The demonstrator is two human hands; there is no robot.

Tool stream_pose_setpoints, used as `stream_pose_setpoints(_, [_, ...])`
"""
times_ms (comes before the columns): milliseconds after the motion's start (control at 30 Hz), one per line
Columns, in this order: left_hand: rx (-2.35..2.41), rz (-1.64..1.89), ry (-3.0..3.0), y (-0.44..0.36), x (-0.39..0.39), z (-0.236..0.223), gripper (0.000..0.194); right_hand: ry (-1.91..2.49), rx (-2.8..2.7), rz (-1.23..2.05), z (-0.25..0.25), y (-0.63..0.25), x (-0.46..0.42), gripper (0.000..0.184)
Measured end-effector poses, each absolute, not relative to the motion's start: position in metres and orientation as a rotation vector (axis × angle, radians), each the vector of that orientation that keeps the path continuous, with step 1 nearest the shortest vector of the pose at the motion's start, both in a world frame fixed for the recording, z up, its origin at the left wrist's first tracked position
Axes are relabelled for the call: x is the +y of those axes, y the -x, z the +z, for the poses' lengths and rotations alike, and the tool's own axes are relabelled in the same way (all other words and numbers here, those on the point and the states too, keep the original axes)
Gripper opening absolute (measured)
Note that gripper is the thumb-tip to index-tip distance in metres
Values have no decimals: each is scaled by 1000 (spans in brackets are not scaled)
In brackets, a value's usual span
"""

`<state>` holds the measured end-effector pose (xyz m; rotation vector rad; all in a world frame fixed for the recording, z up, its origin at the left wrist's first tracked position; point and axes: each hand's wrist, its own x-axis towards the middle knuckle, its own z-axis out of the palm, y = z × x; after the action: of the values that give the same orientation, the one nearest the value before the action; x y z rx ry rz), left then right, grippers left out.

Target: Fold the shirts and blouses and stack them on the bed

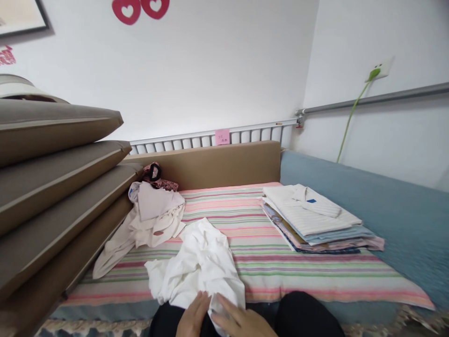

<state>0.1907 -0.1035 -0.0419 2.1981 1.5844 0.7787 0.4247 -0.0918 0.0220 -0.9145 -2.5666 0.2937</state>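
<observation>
A crumpled white garment (201,262) lies on the striped sheet, its near end hanging over the bed's edge onto my lap. My left hand (194,316) is closed on the near end, fingers held together and pointing away from me. Close on its right, my right hand (242,322) also grips the cloth, with a fold between its fingers. Both thumbs are partly hidden. The garment's kind is not clear from its folds.
A neat stack of folded clothes (312,210), striped white shirt on top, sits at right. Loose pale clothes (154,213) lie at left beside piled brown cushions (63,187). A brown bolster (217,164) lines the back; a blue padded side (351,180) borders the right.
</observation>
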Motion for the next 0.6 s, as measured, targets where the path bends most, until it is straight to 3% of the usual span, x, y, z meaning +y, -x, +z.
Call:
stream_pose_setpoints(233, [1811,443,-2326,-172,-97,18,77,1082,-2374,497,68,-420,-42,26])
stream_pose_setpoints(433, [2112,630,-2145,-141,-47,82,32,1168,-1940,708,164,-449,-8,24])
stream_pose_setpoints(600, [2116,1065,-1905,-112,-9,116,19,1153,-1682,824,194,-459,6,21])
